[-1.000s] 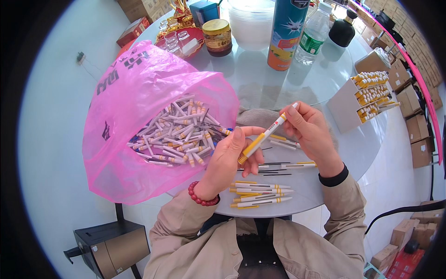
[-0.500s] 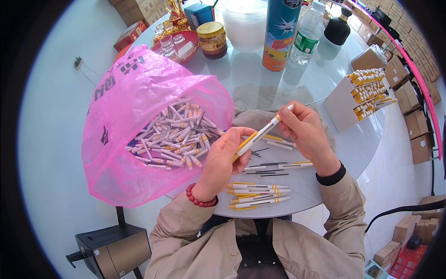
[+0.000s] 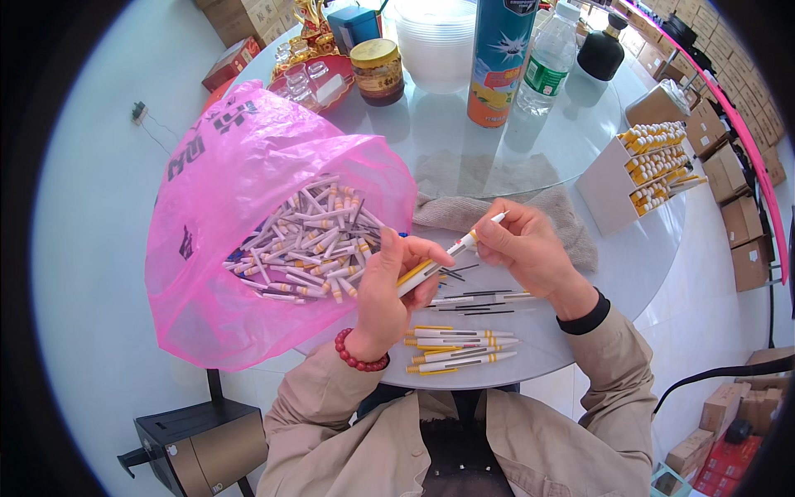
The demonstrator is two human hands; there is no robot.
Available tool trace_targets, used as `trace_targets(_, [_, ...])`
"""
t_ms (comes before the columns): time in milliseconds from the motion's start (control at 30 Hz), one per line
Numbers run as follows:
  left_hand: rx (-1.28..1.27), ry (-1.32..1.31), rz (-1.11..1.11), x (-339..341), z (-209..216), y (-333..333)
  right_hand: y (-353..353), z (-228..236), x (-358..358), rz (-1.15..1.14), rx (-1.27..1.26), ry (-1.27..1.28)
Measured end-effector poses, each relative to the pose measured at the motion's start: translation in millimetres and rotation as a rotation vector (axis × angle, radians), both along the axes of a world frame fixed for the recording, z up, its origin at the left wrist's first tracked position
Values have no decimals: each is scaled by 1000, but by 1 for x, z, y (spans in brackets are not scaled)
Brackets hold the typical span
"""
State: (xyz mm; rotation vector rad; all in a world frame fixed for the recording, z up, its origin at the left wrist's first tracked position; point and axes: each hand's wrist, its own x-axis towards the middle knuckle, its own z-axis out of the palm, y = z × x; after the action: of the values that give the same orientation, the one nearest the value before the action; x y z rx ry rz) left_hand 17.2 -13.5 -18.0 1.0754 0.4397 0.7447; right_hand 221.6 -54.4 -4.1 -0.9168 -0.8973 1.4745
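A white and yellow ballpoint pen (image 3: 458, 248) slants between my hands, its pointed end up and to the right. My left hand (image 3: 385, 286) is closed around the barrel, thumb raised along it. My right hand (image 3: 530, 257) pinches the pen near its yellow-ringed tip. Below my hands, several similar pens (image 3: 464, 344) lie in a group by the table's near edge. Thin dark refills (image 3: 487, 312) and another pen lie just above them. Left of my left hand, a pink plastic bag (image 3: 195, 282) gapes over a heap of white and yellow pen parts (image 3: 319, 240).
A white holder (image 3: 609, 195) packed with yellow and white pens stands at the right. A grey cloth (image 3: 571, 232) lies behind my hands. Farther back are a spray can (image 3: 499, 70), a water bottle (image 3: 546, 66), a dark bottle (image 3: 602, 51), a jar (image 3: 378, 74) and plastic tubs (image 3: 437, 50).
My right hand has moved slightly down and left along the pen. The pen is lower, and my left hand has shifted a little with it.
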Motion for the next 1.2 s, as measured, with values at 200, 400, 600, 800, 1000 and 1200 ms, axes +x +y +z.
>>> trace_targets(200, [-118,-54,-7,3,7,-1,1,-2,-3,-64,-59,-19])
trace_targets(400, [-248,-118,29,8,17,-5,3,3,2,-80,-41,-51])
trace_targets(600, [-215,-222,-18,4,9,0,-1,14,13,-232,94,-408])
trace_targets(800, [-208,-221,-35,2,6,1,-17,49,85,-1287,569,-1283])
trace_targets(1000, [-247,-168,30,6,8,-2,-53,51,162,-1663,366,-1308])
trace_targets(1200, [-232,-201,-60,3,9,0,-73,43,225,-1668,260,-1115])
